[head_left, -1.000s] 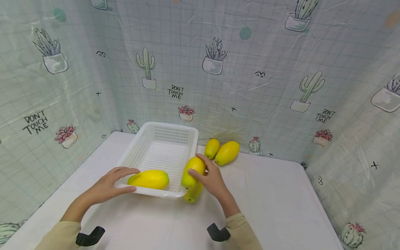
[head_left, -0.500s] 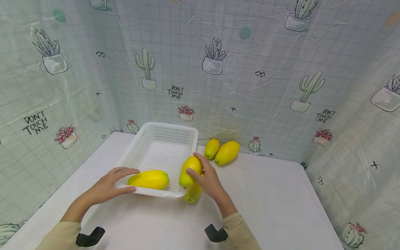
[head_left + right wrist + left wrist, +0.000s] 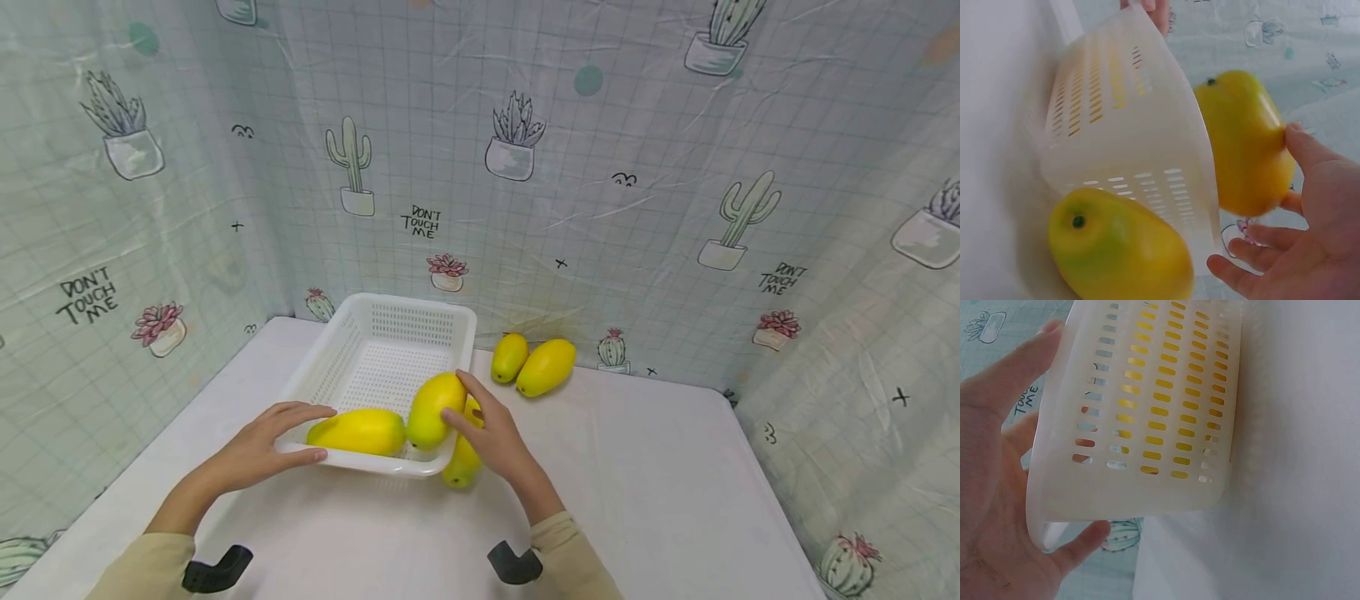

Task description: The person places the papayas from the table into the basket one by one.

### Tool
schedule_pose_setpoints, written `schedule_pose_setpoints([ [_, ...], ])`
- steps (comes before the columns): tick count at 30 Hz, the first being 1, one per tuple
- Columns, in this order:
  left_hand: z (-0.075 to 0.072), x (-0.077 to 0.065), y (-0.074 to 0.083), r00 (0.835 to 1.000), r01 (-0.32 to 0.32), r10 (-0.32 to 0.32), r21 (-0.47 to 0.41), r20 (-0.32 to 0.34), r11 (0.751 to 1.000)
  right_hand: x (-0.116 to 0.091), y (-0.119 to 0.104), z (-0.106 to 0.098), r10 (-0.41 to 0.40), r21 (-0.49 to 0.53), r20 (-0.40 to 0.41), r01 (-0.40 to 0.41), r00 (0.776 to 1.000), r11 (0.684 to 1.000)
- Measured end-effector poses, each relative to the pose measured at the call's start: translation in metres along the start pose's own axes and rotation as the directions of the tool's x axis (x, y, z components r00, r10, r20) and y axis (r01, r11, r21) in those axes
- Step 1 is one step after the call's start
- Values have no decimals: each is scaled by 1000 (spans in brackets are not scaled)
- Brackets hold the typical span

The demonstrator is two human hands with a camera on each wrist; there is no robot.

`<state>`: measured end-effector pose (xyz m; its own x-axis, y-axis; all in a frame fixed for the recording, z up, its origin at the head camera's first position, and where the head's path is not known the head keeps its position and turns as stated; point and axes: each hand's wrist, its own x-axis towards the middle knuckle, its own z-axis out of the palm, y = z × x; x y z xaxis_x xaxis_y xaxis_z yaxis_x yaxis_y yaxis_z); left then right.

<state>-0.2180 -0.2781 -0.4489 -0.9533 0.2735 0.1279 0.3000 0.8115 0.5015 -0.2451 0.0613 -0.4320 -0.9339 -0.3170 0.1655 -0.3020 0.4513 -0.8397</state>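
A white perforated plastic basket [image 3: 367, 461] stands on the table. My left hand [image 3: 258, 446] grips its near left corner, thumb at the near rim. One yellow mango [image 3: 358, 432] lies inside along the near wall. My right hand [image 3: 491, 429] holds a second mango [image 3: 433, 410] between thumb and fingers, over the basket's near right part and tilted. In the right wrist view this held mango [image 3: 1244, 144] is just past the rim. Outside the right wall, below my right hand, another mango [image 3: 1122, 250] lies on the table, partly hidden by the hand in the head view.
Two more mangoes, a smaller one [image 3: 510, 358] and a larger one [image 3: 546, 367], lie side by side behind the right hand near the back wall. A white cloth [image 3: 660, 483] covers the table. Cactus-printed curtains [image 3: 592, 225] enclose the back and sides.
My right hand has carried its mango leftward, from above the right rim to over the basket's inside. The left hand and basket have stayed in place.
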Motion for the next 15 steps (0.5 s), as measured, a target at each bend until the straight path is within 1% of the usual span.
schedule_pose_setpoints([
  [4, 1, 0, 1, 1000, 12, -12, -3, 5, 1000, 0, 3, 1, 14, -27, -7, -14, 1000, 1000],
  [8, 1, 0, 1, 1000, 14, -14, -9, 7, 1000, 0, 6, 0, 26, -47, -41, -28, 999, 998],
  [12, 1, 0, 0, 1000, 16, -16, -11, 11, 1000, 1, 10, -3, 28, -43, -64, -31, 998, 999],
  [15, 1, 1, 0, 1000, 13, -13, -9, 12, 1000, 0, 13, -4, 44, -33, -72, -46, 996, 998],
])
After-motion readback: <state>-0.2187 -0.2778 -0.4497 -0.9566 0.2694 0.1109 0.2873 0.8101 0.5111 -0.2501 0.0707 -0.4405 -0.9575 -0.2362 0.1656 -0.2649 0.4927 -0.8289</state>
